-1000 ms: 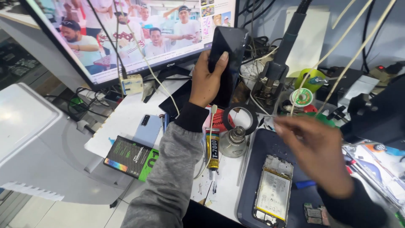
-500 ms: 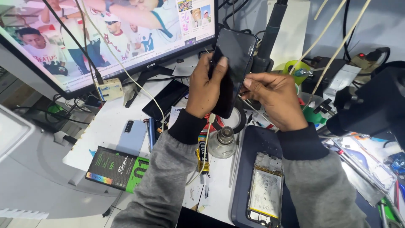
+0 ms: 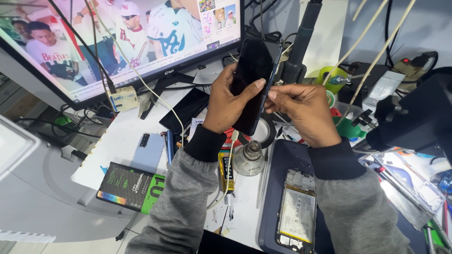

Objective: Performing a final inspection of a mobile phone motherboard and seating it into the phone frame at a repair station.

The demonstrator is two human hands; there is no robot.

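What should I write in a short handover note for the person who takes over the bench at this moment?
Left hand: grips the dark phone screen panel, raised above the bench.
Right hand: fingertips pinch the panel's right edge.
On the dark mat: the opened phone body, battery showing, panel not on it.
Nearby: small glass bottle, glue tube, green-and-black box.
Done: phone opened. Left: panel is not fitted.
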